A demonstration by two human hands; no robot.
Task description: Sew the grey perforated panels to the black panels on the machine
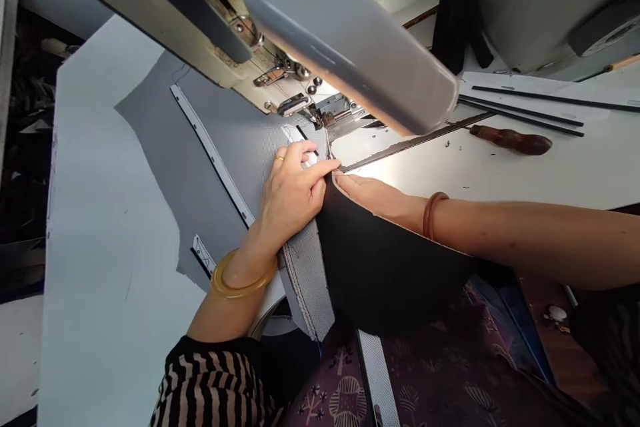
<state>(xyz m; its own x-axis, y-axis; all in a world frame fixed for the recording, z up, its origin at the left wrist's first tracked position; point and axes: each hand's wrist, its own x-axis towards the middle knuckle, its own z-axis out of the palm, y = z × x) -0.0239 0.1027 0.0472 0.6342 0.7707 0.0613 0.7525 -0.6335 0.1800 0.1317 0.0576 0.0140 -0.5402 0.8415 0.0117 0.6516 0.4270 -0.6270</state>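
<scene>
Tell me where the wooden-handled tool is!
In the head view, the wooden-handled tool lies on the white table, right side, beside the black strips.

Pale, brightly lit worktable [100, 213].

Fabric [220, 120]: laid on the table [105, 227], left of the presser foot [318, 120], partly beneath the sewing machine [220, 68]. Handled tool [515, 139]: placed right of the presser foot. Loose strips [525, 113]: ranged behind the handled tool.
</scene>
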